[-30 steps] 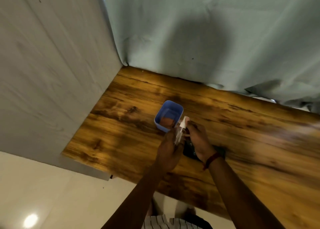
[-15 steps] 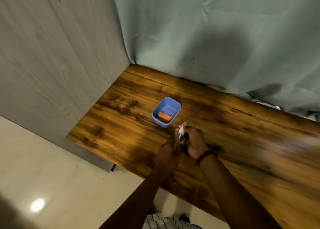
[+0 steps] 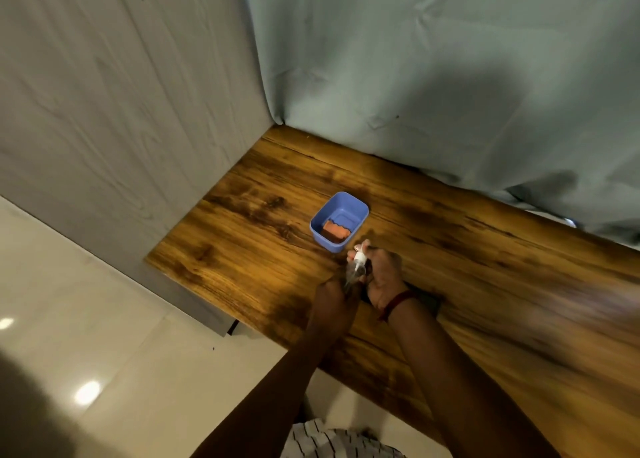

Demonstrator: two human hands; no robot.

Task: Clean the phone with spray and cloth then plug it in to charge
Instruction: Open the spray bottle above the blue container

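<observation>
Your hands have sunk toward the counter (image 3: 242, 249): left hand (image 3: 334, 294) grips the spray bottle (image 3: 358, 267), right hand (image 3: 382, 274) curls at its nozzle, phone (image 3: 364, 294) mostly hidden beneath. Cloth (image 3: 335, 230) untouched at 11 o'clock; spraying looks imminent

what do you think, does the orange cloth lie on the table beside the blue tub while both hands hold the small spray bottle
Not quite: the head view shows the orange cloth inside the blue tub, not on the table beside it. The left hand and right hand do hold the small spray bottle.
</observation>
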